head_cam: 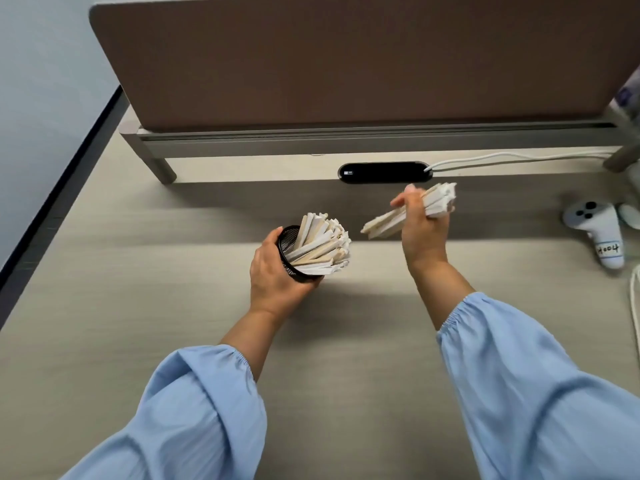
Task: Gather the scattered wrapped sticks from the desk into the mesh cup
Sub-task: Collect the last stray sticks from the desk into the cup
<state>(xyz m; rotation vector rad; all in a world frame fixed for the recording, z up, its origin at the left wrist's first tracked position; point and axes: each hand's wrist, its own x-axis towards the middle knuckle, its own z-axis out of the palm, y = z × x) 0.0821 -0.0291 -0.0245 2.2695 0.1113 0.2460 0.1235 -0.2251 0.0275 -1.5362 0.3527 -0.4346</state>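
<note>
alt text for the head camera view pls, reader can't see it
A person's left hand holds a tilted black mesh cup packed with wrapped sticks, while the right hand grips a second bundle of sticks beside it, above a pale desk. A white controller lies at the right.

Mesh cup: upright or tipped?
Tipped. The left hand holds the cup with its mouth and sticks leaning right.
</note>
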